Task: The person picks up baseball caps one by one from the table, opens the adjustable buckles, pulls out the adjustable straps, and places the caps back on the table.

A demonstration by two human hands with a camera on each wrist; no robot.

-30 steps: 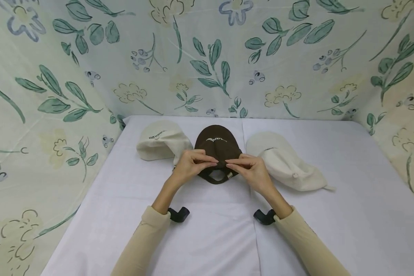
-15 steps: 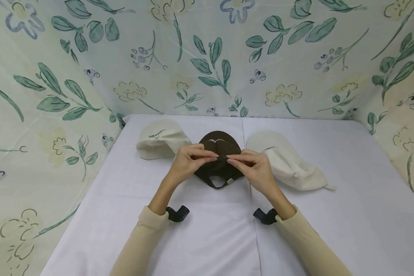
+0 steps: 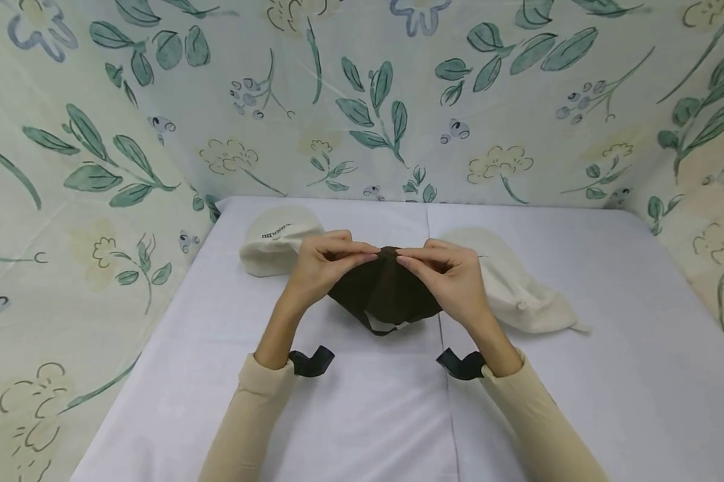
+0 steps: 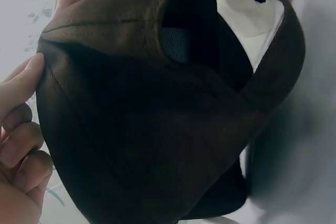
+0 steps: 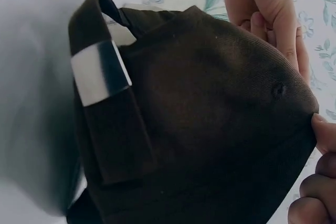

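Note:
Both hands pinch the crown of a dark brown baseball cap (image 3: pixel 386 291) between thumb and fingertips, close together at its top. My left hand (image 3: pixel 328 264) is on the cap's left side, my right hand (image 3: pixel 452 271) on its right. The cap's back opening and strap face me, low over the table; its front is hidden. In the left wrist view the strap (image 4: pixel 281 51) arches around the opening. A metal buckle (image 5: pixel 101 73) on the strap shows in the right wrist view.
A cream cap (image 3: pixel 277 251) with dark lettering lies behind my left hand. Another cream cap (image 3: pixel 524 294) lies right of my right hand. A white cloth covers the table (image 3: pixel 362 415); a floral curtain (image 3: pixel 313 120) hangs behind it.
Both hands have risen, lifting the brown cap by its crown. The cap has tilted, so its front lettering has gone out of sight and its back shows more.

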